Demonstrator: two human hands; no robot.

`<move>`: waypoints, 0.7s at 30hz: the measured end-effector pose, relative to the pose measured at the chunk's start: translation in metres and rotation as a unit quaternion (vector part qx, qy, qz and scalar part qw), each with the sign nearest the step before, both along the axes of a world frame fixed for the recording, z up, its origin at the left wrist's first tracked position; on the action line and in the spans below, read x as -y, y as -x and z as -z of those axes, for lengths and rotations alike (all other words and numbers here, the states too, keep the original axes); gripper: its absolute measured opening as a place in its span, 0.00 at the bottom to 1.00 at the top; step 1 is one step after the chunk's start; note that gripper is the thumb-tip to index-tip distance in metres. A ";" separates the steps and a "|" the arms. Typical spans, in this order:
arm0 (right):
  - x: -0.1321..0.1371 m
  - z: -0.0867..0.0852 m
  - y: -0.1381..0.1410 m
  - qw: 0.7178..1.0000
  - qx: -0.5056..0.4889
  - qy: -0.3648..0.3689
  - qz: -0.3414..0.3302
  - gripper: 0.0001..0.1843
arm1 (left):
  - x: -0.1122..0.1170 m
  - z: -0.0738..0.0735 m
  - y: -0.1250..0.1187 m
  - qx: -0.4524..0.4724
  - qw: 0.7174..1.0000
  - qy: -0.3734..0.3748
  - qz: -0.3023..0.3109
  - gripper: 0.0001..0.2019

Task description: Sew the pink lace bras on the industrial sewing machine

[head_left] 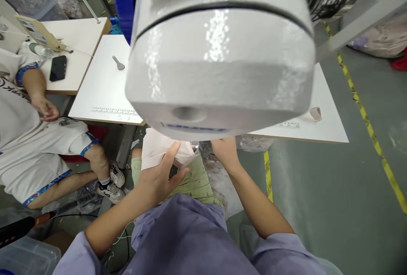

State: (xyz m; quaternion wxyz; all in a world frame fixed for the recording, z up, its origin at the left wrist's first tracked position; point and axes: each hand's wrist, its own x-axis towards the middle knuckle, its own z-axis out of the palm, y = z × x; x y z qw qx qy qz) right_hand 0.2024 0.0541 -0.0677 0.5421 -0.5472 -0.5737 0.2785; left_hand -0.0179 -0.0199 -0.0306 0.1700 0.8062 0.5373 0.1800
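A big white sewing machine head (222, 50) fills the upper middle of the view and hides most of the white table (104, 84) beneath it. Below its front edge my left hand (162, 173) grips a pale pink piece of fabric (155, 148) over my lap. My right hand (227, 150) reaches up under the machine head; its fingertips are hidden, and I cannot tell whether it holds anything. A small metal part (194, 145) glints between the two hands.
Another person in a white shirt and shorts (34, 139) sits at the left beside a table with a black phone (58, 68). A grey tool (118, 63) and a pink fabric strip (315, 114) lie on the white table. Yellow floor tape (369, 126) runs at right.
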 end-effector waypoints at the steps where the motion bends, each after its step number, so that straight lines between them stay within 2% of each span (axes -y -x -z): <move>1: 0.002 0.001 -0.001 1.000 -0.005 0.005 0.000 0.14 | 0.000 -0.001 0.000 0.000 1.000 -0.004 -0.002 0.32; 13: 0.012 0.001 -0.003 0.997 -0.065 0.026 -0.030 0.13 | -0.001 0.002 -0.003 -0.001 1.000 -0.004 0.027 0.33; 21: 0.021 0.000 0.007 0.991 -0.115 0.020 -0.058 0.13 | -0.002 0.004 -0.007 -0.014 0.996 -0.065 0.052 0.34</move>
